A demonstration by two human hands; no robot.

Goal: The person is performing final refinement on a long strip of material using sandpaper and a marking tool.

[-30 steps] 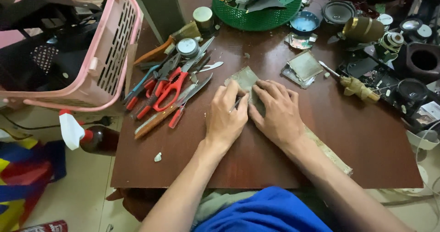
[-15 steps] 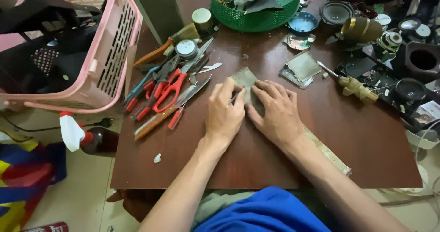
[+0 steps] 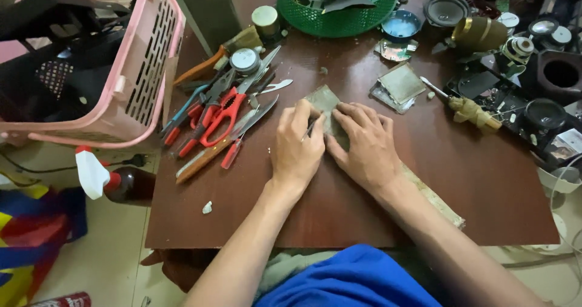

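red-white printed can [image 3: 57,300], floor bottom-left

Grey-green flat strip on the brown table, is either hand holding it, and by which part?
Both hands press the grey-green flat strip flat against the brown wooden table: left hand and right hand cover its middle, far end showing. Neither lifts it.

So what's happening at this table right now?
A person presses both hands, left hand and right hand, flat on a small greyish sheet lying on a brown table. To the left lies a pile of pliers and red scissors; a green basket and speaker parts sit farther back.
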